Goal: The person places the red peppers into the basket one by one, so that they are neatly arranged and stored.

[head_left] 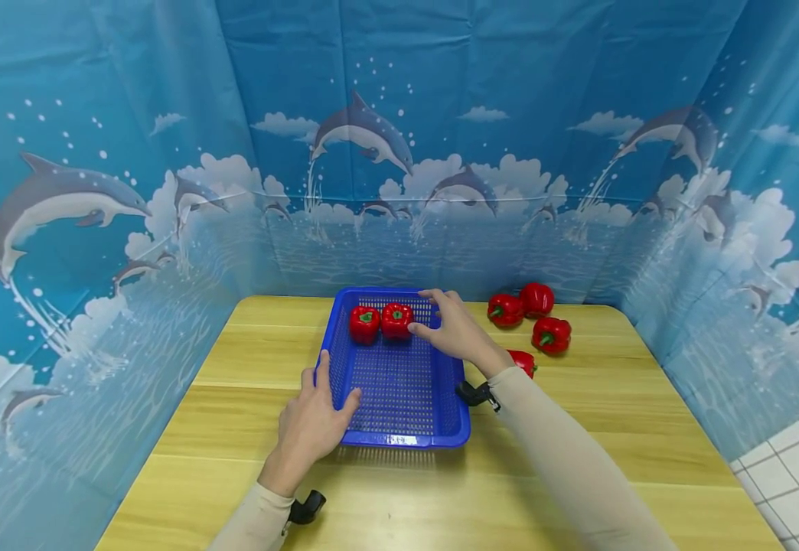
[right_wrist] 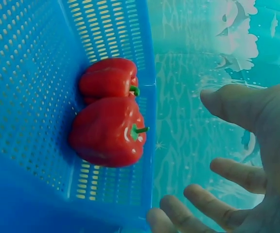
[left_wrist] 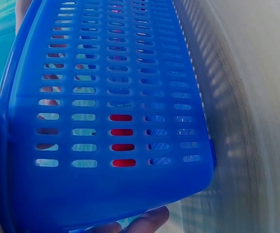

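1. Dolphin-print curtain [head_left: 523, 46]: hangs beyond both hands and extends to either side of them.
2. Wood-grain table [head_left: 386, 497]: lies below both hands.
3. Blue perforated basket [head_left: 392, 390]: stands on the table between the hands, directly right of the left hand. The left wrist view shows its slotted outer wall.
4. Left hand [head_left: 311, 421]: clamped on the basket's left rim, thumb at the inner side, fingers at the outer side.
5. Right hand [head_left: 456, 329]: over the far right part of the basket; thumb and fingers spread apart, nothing between them. Judged step: loading the basket while the left hand steadies it. A further load would call for clearing the rim, reaching rightward and closing the fingers around one pepper body.
6. Loaded bell peppers: left pepper [head_left: 364, 325] and right pepper [head_left: 397, 321] stand inside the basket, just left of the right hand, touching each other. Both are glossy red, lobed and blocky, stem end up.
7. Loose bell peppers: rear pepper [head_left: 536, 299], middle pepper [head_left: 506, 310] and outer pepper [head_left: 552, 336] lie right of the right hand. A fourth pepper [head_left: 523, 363], partly hidden, lies nearer its wrist.
8. Green stem [right_wrist: 141, 129]: short, on the right pepper, left of the right thumb.
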Available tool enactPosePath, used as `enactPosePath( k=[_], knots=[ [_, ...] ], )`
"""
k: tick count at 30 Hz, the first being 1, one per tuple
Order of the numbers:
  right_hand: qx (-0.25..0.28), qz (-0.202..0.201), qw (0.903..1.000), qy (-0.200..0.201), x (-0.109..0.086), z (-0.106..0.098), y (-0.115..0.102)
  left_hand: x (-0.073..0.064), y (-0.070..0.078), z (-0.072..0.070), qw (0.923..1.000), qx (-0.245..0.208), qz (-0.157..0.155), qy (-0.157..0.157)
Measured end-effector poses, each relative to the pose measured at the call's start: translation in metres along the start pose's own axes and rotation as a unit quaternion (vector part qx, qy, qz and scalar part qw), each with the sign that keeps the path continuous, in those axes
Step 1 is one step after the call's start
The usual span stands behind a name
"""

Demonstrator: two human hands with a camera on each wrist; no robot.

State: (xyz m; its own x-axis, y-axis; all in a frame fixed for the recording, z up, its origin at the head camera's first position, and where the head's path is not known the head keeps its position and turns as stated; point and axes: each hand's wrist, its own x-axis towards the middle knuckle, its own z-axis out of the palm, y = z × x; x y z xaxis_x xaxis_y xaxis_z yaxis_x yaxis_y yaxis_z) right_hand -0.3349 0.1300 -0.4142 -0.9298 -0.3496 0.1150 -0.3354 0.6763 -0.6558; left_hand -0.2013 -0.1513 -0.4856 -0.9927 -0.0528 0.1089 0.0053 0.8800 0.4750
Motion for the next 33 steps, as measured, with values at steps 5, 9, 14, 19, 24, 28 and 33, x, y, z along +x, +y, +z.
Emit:
enactPosePath(
  k=[5,9,14,19,24,28,33],
  knots=[
    [-0.003,-0.009,0.9998,0.015,-0.012,-0.002,0.005,0.000,0.000,0.000,1.0000,-0.002,-0.002,-0.001],
    [-0.009,-0.016,0.9993,0.034,-0.022,-0.003,0.012,0.000,-0.001,-0.001,1.0000,-0.001,-0.004,-0.003],
    [-0.010,-0.020,0.9980,0.059,-0.033,-0.003,0.026,0.001,-0.001,-0.001,1.0000,0.002,-0.004,-0.006],
    [-0.022,-0.004,0.9972,0.071,-0.045,-0.004,0.041,0.001,-0.001,0.000,1.0000,0.004,-0.004,-0.007],
    [-0.024,0.000,0.9967,0.078,-0.055,-0.008,0.053,0.001,0.000,-0.002,1.0000,0.000,-0.006,-0.001],
    [-0.030,-0.007,0.9961,0.083,-0.062,-0.012,0.066,0.000,0.000,-0.002,1.0000,0.000,-0.006,0.002],
    [-0.026,-0.025,0.9953,0.090,-0.071,-0.018,0.085,0.000,0.001,-0.002,1.0000,0.003,-0.005,0.001]
  ],
)
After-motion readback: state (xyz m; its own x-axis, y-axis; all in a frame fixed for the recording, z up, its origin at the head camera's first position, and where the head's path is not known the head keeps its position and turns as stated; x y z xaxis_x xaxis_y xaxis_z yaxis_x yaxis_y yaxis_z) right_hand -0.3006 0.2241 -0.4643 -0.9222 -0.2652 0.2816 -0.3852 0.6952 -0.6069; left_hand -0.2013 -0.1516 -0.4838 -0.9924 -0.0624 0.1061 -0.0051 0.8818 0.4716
